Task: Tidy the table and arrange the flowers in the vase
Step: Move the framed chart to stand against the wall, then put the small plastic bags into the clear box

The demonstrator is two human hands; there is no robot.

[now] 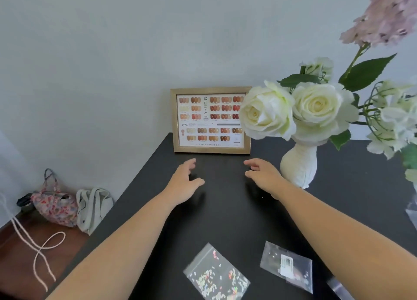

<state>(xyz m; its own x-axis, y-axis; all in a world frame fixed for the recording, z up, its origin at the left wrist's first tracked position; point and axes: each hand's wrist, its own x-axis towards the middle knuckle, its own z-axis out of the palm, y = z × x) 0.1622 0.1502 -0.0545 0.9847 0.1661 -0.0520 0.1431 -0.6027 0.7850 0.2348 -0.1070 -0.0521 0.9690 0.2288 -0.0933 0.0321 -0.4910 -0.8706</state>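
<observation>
A white vase point(299, 164) stands on the black table point(225, 220) at the right, holding two white roses point(293, 112), smaller white blooms point(392, 123) and a tall pink flower point(388, 15). My left hand point(184, 180) and my right hand point(262, 175) hover over the table with fingers apart, holding nothing, just in front of a gold picture frame point(211, 120) that leans against the wall. The right hand is just left of the vase and apart from it.
Two small clear bags, one with pale beads point(216, 275) and one with a label point(286, 264), lie near the front edge. Left of the table, a floral bag point(54, 202), a white tote point(92, 207) and a pink cord point(42, 247) rest on a brown surface.
</observation>
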